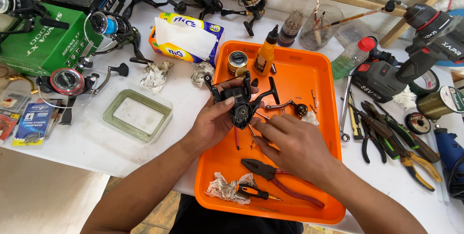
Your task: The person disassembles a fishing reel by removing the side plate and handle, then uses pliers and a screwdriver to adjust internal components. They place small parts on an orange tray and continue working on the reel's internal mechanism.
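Observation:
My left hand (215, 120) grips a black fishing reel body (240, 101) over the orange tray (323, 77), with its open side facing up. My right hand (292, 142) rests just right of the reel, fingertips at its lower edge near small metal parts on the tray; I cannot tell whether it pinches one. A reel handle with a black knob (290, 106) lies on the tray behind my right hand. Red-handled pliers (280, 178), a small orange screwdriver (253, 193) and a dirty rag (222, 188) lie at the tray's near edge.
An orange oil bottle (266, 55) and a small tin (237, 62) stand at the tray's back. Left are a tissue box (186, 38), a clear lid (133, 111), a green box (46, 43) and several reels. Right are pliers (386, 135), a cordless drill (415, 50) and line spools.

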